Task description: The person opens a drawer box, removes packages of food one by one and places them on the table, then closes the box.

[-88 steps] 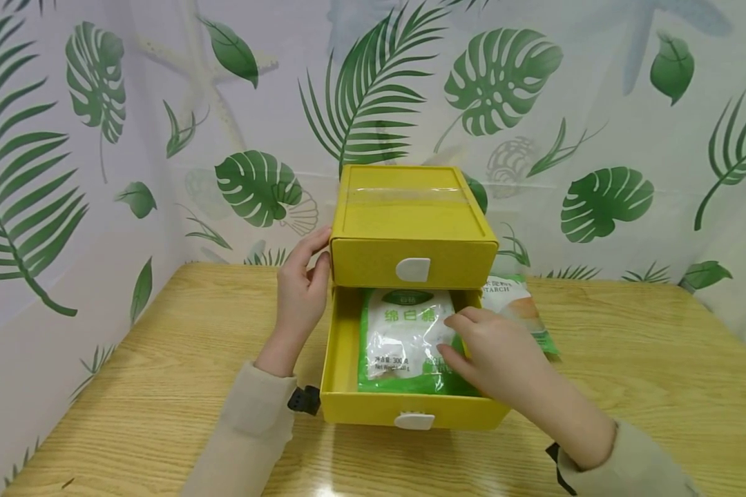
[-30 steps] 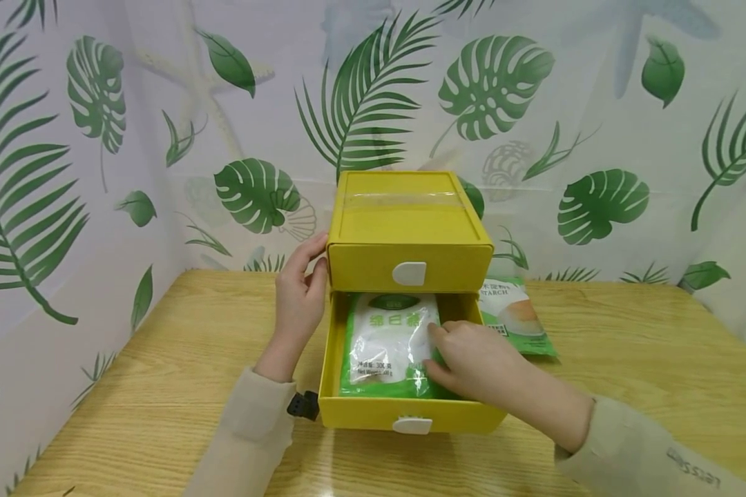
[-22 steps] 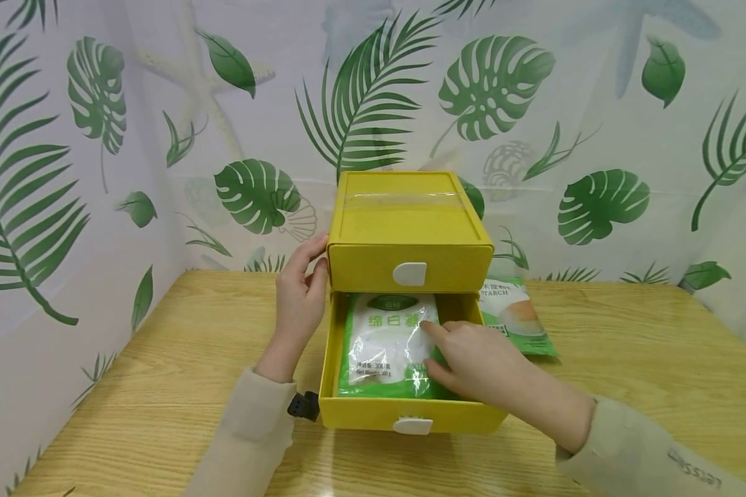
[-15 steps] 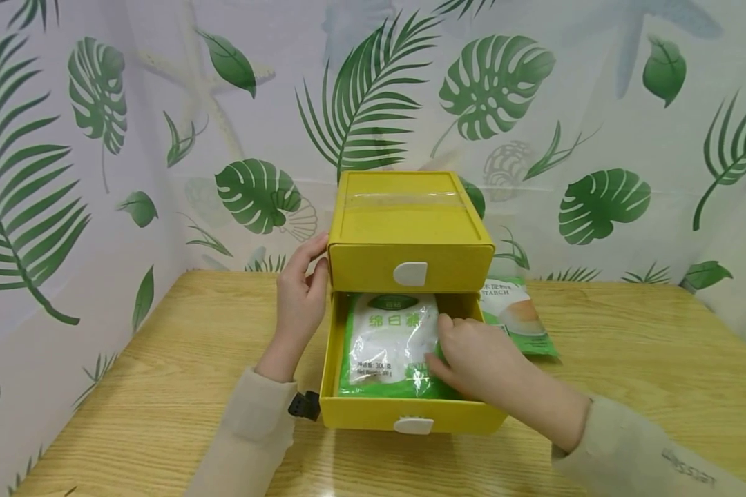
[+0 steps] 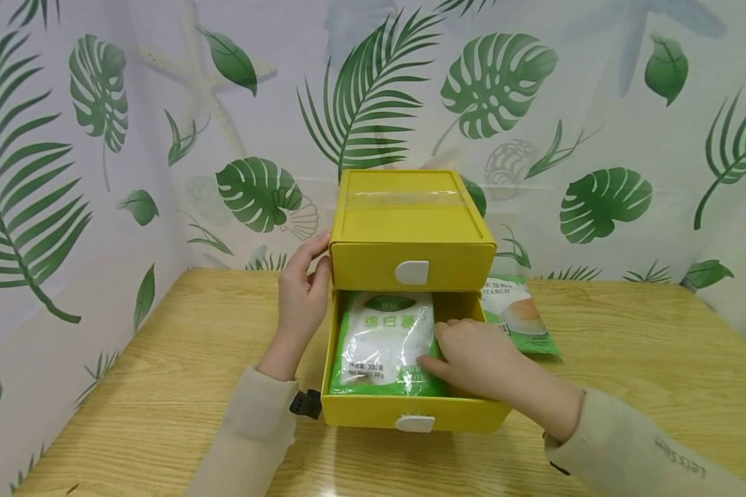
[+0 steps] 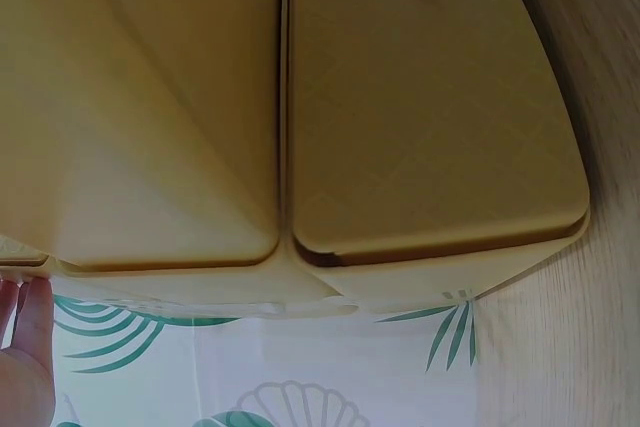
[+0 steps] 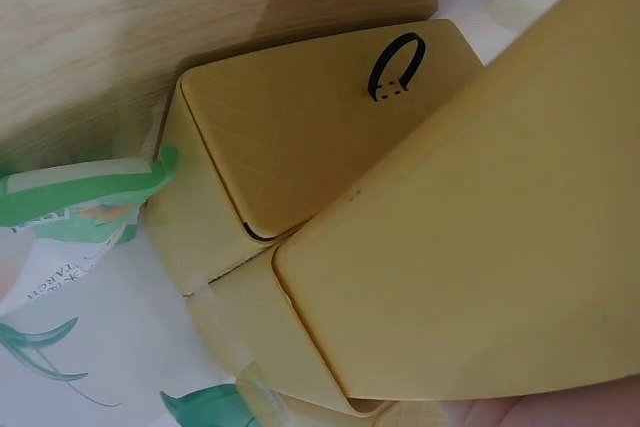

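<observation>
In the head view, a yellow two-drawer box (image 5: pixel 410 217) stands on the table with its lower drawer (image 5: pixel 373 412) pulled out. Inside lies a white and green bag of white sugar (image 5: pixel 382 345), marked 300 g. My right hand (image 5: pixel 481 355) reaches over the drawer's right wall. Its thumb lies on the bag's front, and its other fingers bend down at the bag's right edge, their tips hidden. My left hand (image 5: pixel 303 297) rests against the left side of the upper part, with fingers fairly straight. Left fingertips (image 6: pixel 33 317) touch the box's edge in the left wrist view.
A starch bag (image 5: pixel 519 317) lies on the wooden table (image 5: pixel 628 386), behind and right of the drawer. The upper drawer (image 5: pixel 373 266) is closed. A leaf-printed cloth (image 5: pixel 255 90) hangs behind and along the left side.
The sugar bag has shifted left inside the drawer. My right hand's fingers have moved from the bag's face to its right edge. My left hand has stayed in place.
</observation>
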A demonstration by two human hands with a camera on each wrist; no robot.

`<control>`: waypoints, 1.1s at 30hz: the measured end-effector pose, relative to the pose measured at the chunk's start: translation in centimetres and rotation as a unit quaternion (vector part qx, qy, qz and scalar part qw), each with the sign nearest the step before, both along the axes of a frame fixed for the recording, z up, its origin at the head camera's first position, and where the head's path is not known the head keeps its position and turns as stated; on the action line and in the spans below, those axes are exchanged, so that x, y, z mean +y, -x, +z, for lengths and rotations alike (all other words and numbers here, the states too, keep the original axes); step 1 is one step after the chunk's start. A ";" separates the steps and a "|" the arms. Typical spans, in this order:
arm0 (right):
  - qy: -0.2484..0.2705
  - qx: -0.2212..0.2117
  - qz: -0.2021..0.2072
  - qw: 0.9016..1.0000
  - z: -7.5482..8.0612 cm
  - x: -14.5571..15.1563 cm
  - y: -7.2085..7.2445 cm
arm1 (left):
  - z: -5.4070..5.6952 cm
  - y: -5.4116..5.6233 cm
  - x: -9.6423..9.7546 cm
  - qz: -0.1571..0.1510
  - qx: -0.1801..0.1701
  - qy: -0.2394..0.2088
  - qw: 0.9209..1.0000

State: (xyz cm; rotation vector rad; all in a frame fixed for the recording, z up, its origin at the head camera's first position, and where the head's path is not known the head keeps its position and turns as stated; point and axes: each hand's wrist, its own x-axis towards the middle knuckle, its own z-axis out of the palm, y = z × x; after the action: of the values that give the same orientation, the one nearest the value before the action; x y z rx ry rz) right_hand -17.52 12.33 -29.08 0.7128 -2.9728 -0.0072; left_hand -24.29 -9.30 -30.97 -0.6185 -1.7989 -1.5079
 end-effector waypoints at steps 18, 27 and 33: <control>0.090 -0.099 0.006 0.991 0.3 0.1 0.4 | 0.0 -0.1 0.0 0.002 -0.007 0.001 1.000; 0.150 -0.149 0.037 0.977 0.8 0.2 0.6 | 0.0 -0.2 0.0 0.003 -0.009 -0.002 1.000; 0.198 -0.179 0.047 0.962 0.6 0.3 0.8 | 0.0 -0.1 0.1 0.002 -0.007 -0.001 1.000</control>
State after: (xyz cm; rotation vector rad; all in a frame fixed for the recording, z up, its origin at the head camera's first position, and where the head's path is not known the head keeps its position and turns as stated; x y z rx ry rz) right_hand -18.36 12.65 -28.45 0.8730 -3.1028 0.7802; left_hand -24.22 -9.23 -30.93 -0.6055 -1.8070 -1.5156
